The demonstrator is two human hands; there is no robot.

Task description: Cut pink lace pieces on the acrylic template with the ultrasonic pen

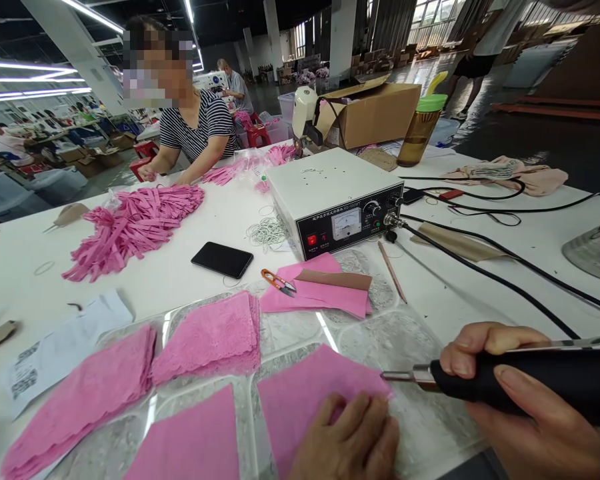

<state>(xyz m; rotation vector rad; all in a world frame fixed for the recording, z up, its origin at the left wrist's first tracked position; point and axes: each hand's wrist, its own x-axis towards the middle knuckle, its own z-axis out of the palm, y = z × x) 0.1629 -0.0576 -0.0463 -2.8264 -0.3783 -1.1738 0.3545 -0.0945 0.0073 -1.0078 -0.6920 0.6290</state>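
My right hand (510, 387) is wrapped around the black handle of a corded ultrasonic welding handpiece (545, 383). Its thin metal tip points left and meets the right corner of a pink fabric piece (310, 393). With bent fingers, my left hand (353, 437) presses that piece down against the clear-covered, stone-patterned mat (410, 347); the thumb is mostly hidden. Another pink piece (190, 440) lies to the left. Beyond it are two stacks of pink lace pieces, one at the left (85, 400) and one nearer the middle (213, 337).
An ultrasonic generator box (337, 200) stands behind the mat, with black cables (490, 283) running right. Orange-handled thread snips (279, 283) lie on more pink fabric. Nearby are a phone (222, 260), a pencil (393, 273), a bottle (421, 130) and pink strips (135, 227). A co-worker (195, 133) sits across.
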